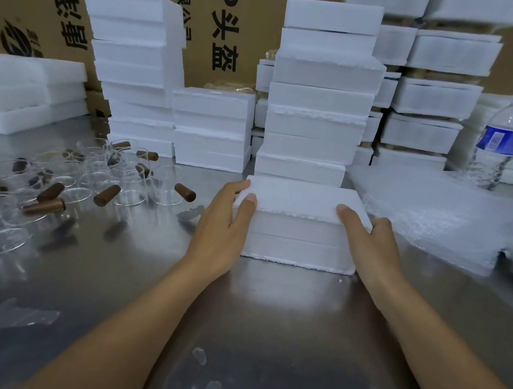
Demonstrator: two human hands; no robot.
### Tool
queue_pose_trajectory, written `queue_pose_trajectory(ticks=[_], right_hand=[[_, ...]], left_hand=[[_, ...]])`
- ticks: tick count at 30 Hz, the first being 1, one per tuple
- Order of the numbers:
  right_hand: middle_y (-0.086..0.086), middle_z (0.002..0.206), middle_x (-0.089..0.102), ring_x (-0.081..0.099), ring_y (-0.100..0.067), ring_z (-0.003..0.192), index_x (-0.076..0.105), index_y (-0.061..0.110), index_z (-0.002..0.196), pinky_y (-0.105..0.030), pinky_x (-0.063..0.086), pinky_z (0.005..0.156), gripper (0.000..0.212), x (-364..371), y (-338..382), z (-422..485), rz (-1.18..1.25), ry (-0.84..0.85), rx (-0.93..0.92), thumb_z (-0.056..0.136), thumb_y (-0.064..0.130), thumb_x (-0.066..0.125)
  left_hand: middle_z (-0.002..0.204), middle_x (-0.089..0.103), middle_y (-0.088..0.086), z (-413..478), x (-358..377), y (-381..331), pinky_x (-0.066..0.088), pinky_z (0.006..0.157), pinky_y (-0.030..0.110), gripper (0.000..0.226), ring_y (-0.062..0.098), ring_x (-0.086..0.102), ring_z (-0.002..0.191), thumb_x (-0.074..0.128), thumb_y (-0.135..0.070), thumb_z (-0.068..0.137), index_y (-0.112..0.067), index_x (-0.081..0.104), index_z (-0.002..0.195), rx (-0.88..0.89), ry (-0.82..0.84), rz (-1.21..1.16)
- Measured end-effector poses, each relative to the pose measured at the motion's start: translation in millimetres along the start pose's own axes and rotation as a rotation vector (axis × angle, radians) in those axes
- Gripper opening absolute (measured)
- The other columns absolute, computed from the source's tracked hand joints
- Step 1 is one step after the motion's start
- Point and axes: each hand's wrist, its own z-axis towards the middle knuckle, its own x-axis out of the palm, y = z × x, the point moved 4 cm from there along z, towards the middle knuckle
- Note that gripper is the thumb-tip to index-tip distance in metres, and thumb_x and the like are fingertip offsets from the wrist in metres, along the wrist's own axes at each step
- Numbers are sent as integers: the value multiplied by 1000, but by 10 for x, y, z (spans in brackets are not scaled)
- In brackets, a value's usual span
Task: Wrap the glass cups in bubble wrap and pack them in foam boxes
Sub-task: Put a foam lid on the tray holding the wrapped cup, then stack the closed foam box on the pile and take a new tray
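The left hand [225, 219] and the right hand [369, 242] press on both sides of a closed white foam box [301, 226], thumbs on its lid. The box sits in the middle of the shiny metal table [266, 310]. Clear glass cups with brown wooden handles [87, 178] crowd the left side. A white bubble wrap sheet [441, 215] lies on the right. Tall stacks of white foam boxes [319, 104] stand along the back edge.

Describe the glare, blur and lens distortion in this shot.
Head view: overhead light glares off the steel table in front of the foam box that both hands grip; wide-angle bending tilts the foam stacks outward; the glass cups at left and the top right corner are blurred.
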Motion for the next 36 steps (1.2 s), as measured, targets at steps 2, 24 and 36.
queue_pose_trajectory(ticks=[2, 24, 36], right_hand=[[4, 97, 56, 54, -11, 82, 46, 14, 108, -27, 37, 59, 53, 11, -15, -8, 16, 25, 50, 81, 58, 55], [4, 112, 61, 60, -20, 101, 55, 32, 112, -32, 54, 69, 39, -11, 590, -36, 515, 177, -28, 76, 38, 67], [-1, 95, 54, 55, -19, 91, 53, 25, 85, -32, 52, 64, 19, -326, 2390, 776, 571, 28, -90, 77, 40, 63]], left_hand=[[132, 46, -18, -24, 11, 9, 29, 95, 13, 39, 1, 40, 123, 34, -54, 92, -41, 41, 128, -72, 55, -94], [140, 38, -26, -13, -85, -244, 34, 95, 3, 55, -14, 38, 123, 50, -47, 89, -39, 28, 139, 5, -10, -449], [112, 59, -8, 107, 183, 135, 40, 66, 1, 41, 0, 58, 98, 49, -55, 85, -33, 48, 119, -195, 120, -303]])
